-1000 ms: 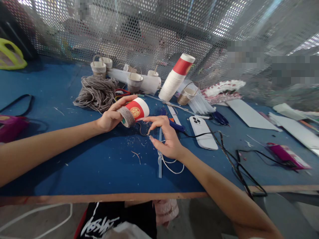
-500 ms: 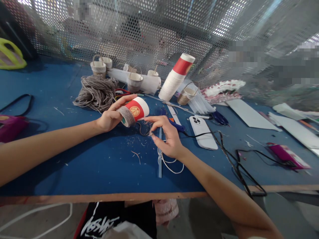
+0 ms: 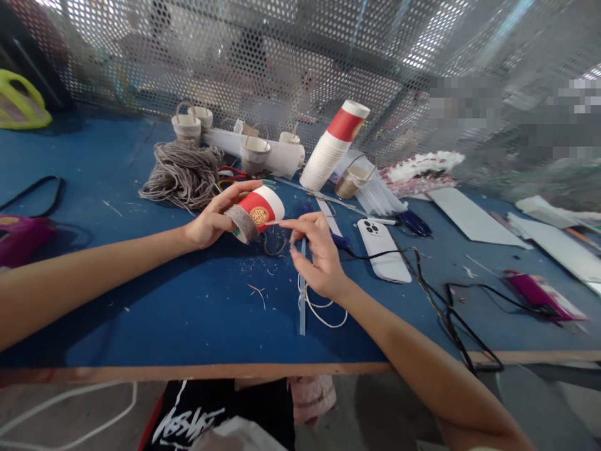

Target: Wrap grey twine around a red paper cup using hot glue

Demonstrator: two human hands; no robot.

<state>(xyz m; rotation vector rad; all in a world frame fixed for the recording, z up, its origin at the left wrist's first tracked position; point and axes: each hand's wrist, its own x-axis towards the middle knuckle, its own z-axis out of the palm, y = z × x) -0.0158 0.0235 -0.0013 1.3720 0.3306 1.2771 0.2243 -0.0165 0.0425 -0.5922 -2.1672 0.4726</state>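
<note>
My left hand (image 3: 209,225) grips a red and white paper cup (image 3: 263,203), tilted above the table. Grey cord (image 3: 243,222) is wound in tight rows around the end of the cup near my palm. My right hand (image 3: 322,257) is just right of the cup, its index finger stretched to the cup's side. A thin loose loop of the cord runs down from the cup to the thumb and curled fingers of that hand, which seem to pinch it. Under my right hand lie a clear bluish strip (image 3: 302,313) and a loop of white cord (image 3: 333,326).
Behind my hands are a heap of grey cord (image 3: 181,175), a tall leaning stack of paper cups (image 3: 323,160) and several small handled baskets (image 3: 256,153). To the right are a white phone (image 3: 382,254), black cables (image 3: 436,307) and white boards (image 3: 476,219). A perforated metal screen (image 3: 263,56) stands behind.
The cup has turned a little and shifted slightly right in my left hand. My right hand has moved slightly right, its index finger straighter against the cup.
</note>
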